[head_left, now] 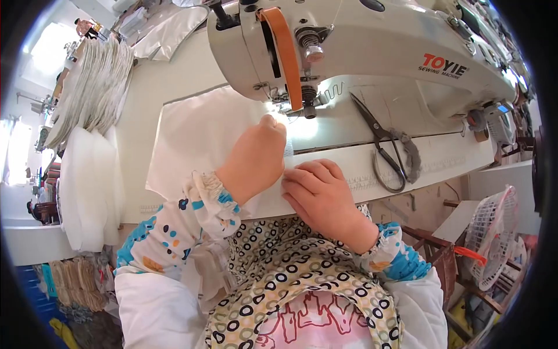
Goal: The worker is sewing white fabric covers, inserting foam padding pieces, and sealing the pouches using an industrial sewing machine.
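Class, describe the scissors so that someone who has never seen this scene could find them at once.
Start at the big white sewing machine. On the table below its arm, right of the right hand, lie the scissors. They are the only dark metal tool there, blades pointing up toward the machine, with grey cloth wrapped round one handle loop.

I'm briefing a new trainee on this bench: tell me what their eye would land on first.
First, the big white sewing machine across the top, with its orange strap. Below its needle, the left hand and right hand press flat on a white fabric piece. Black scissors lie on the table to the right.
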